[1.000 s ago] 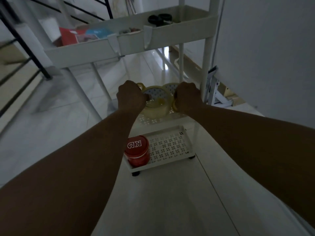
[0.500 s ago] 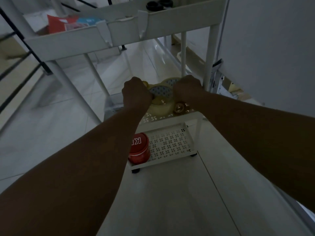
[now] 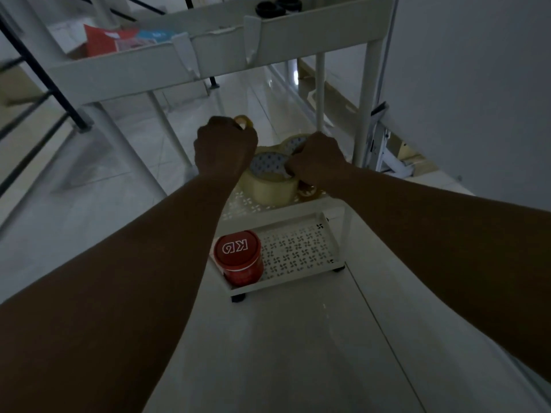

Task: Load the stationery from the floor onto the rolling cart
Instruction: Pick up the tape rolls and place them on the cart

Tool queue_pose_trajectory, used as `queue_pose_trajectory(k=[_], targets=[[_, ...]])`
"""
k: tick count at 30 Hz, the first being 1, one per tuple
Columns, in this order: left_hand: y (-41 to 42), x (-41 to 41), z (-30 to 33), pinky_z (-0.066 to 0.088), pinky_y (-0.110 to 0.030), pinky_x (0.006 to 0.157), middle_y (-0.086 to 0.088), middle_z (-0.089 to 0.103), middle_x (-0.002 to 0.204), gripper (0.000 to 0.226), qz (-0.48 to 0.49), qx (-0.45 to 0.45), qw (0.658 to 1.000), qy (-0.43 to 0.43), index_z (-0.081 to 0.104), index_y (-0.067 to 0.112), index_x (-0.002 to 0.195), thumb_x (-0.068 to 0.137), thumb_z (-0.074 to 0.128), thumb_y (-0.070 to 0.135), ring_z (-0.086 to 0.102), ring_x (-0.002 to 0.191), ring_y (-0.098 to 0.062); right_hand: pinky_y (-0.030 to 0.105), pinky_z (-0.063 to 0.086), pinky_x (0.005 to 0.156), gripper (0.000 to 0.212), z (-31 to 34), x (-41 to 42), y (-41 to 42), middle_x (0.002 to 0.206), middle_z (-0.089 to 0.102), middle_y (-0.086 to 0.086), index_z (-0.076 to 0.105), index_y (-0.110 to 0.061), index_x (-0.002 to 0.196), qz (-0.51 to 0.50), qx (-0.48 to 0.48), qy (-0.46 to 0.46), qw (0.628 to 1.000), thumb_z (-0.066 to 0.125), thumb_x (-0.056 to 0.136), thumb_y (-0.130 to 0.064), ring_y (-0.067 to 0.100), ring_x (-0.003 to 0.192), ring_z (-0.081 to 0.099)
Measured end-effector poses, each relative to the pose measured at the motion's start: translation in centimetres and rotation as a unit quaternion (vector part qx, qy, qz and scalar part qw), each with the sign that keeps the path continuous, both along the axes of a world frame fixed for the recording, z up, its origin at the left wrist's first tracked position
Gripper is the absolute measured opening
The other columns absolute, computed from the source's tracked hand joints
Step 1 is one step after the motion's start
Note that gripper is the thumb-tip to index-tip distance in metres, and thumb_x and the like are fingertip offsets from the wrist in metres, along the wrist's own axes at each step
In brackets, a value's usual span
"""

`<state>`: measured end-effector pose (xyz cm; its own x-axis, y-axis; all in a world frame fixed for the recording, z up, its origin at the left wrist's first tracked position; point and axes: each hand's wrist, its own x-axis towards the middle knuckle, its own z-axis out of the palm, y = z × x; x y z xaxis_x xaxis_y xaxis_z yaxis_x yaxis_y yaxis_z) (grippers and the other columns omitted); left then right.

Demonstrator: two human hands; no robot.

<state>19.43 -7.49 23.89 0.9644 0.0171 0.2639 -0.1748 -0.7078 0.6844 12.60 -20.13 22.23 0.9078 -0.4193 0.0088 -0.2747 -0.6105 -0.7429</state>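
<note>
My left hand [image 3: 223, 147] holds a small yellowish tape roll [image 3: 244, 122] just above the middle shelf [image 3: 238, 204] of the white rolling cart. My right hand [image 3: 319, 162] is curled on the rim of a large clear tape roll [image 3: 268, 189] that stands on that shelf. Another big roll [image 3: 293, 143] sits behind it, and a small roll [image 3: 308, 192] lies beside it under my right wrist. On the cart's bottom tray [image 3: 286, 278] stands a red round tin [image 3: 238, 257].
The cart's top tray [image 3: 119, 76] holds a red packet [image 3: 101, 41] and black tape rolls [image 3: 274, 7]. A black stair railing [image 3: 44, 70] runs at the left. A white wall and folded frame [image 3: 384, 144] lie close on the right. Glossy floor tiles surround the cart.
My left hand has come off the large roll and risen toward the back with the small roll. My right hand stays on the large roll's rim.
</note>
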Motion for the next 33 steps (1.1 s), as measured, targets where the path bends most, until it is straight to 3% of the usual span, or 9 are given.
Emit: queue_pose_trajectory(k=[4,6,9,14,20,25,27,29,33], targets=[[-0.3,-0.5,-0.4,0.048,-0.025,0.083,-0.013,0.069,0.110,0.039,-0.078,0.047,0.996,-0.016,0.070,0.009,0.108,0.089,0.059,0.041,0.067,0.100,-0.027,0.035,0.059,0.076,0.021,-0.3,0.0,0.7,0.071,0.055,0.008,0.051,-0.009,0.062,-0.012,-0.038,-0.021,0.999,0.062,0.079,-0.014,0.025,0.077,0.063],[-0.6,-0.8,-0.7,0.045,-0.027,0.083,-0.014,0.067,0.117,0.034,-0.066,0.045,0.996,-0.033,0.070,0.010,0.110,0.092,0.058,0.037,0.064,0.106,-0.029,0.030,0.056,0.075,0.014,-0.1,0.1,0.3,0.089,0.064,0.012,0.063,-0.004,0.082,-0.068,-0.050,-0.053,0.995,0.064,0.079,-0.018,0.027,0.090,0.066],[-0.6,-0.4,-0.9,0.043,-0.023,0.082,-0.010,0.067,0.121,0.032,-0.042,0.029,0.997,-0.058,0.068,0.015,0.116,0.093,0.057,0.034,0.064,0.108,-0.026,0.029,0.053,0.076,0.035,0.3,0.5,-0.6,0.113,0.062,0.014,0.059,-0.001,0.112,-0.119,-0.040,-0.062,0.990,0.065,0.083,-0.021,0.027,0.100,0.065],[-0.6,0.4,-1.1,0.045,-0.024,0.087,-0.011,0.065,0.126,0.029,-0.129,0.083,0.985,-0.077,0.067,0.016,0.119,0.095,0.054,0.024,0.063,0.110,-0.026,0.031,0.051,0.088,0.032,0.6,2.0,-0.3,0.122,0.058,0.014,0.055,-0.002,0.119,-0.175,-0.019,-0.076,0.981,0.059,0.091,-0.016,0.027,0.109,0.061],[-0.8,-0.7,-2.5,0.049,-0.043,0.083,-0.018,0.062,0.113,0.033,-0.047,0.179,0.969,-0.164,0.063,0.019,0.123,0.097,0.045,0.011,0.055,0.110,-0.036,0.030,0.048,0.094,0.030,1.3,3.7,-0.4,0.129,0.056,0.013,0.052,-0.001,0.126,-0.209,0.009,-0.065,0.976,0.046,0.098,-0.009,0.024,0.116,0.058],[-1.2,-2.3,-3.4,0.047,-0.040,0.072,-0.015,0.062,0.100,0.030,-0.132,0.175,0.947,-0.233,0.064,0.020,0.119,0.096,0.046,0.024,0.054,0.096,-0.033,0.027,0.049,0.085,0.036,1.6,2.7,-1.1,0.128,0.057,0.012,0.050,-0.003,0.127,-0.157,0.113,-0.050,0.980,0.053,0.094,-0.018,0.022,0.111,0.060],[-1.3,-3.5,-4.3,0.047,-0.037,0.070,-0.014,0.064,0.098,0.030,-0.154,0.162,0.941,-0.253,0.066,0.020,0.116,0.095,0.048,0.028,0.056,0.091,-0.032,0.030,0.050,0.092,0.038,2.4,2.3,-0.9,0.129,0.057,0.013,0.051,-0.003,0.128,-0.139,0.139,-0.053,0.979,0.045,0.097,-0.024,0.023,0.113,0.059],[-1.4,-4.7,-5.5,0.049,-0.037,0.070,-0.015,0.067,0.099,0.030,-0.160,0.155,0.938,-0.265,0.068,0.018,0.114,0.094,0.048,0.029,0.059,0.091,-0.034,0.036,0.046,0.102,0.041,3.2,1.7,-0.5,0.132,0.054,0.014,0.051,-0.003,0.129,-0.116,0.140,-0.048,0.982,0.037,0.099,-0.027,0.026,0.120,0.055],[-1.9,-6.5,-7.4,0.052,-0.038,0.066,-0.011,0.070,0.093,0.027,-0.196,0.188,0.931,-0.245,0.070,0.021,0.109,0.093,0.050,0.029,0.061,0.087,-0.033,0.035,0.051,0.097,0.048,3.4,0.9,-0.9,0.132,0.054,0.012,0.043,-0.003,0.135,-0.079,0.066,-0.031,0.994,0.051,0.090,-0.020,0.025,0.118,0.056]])
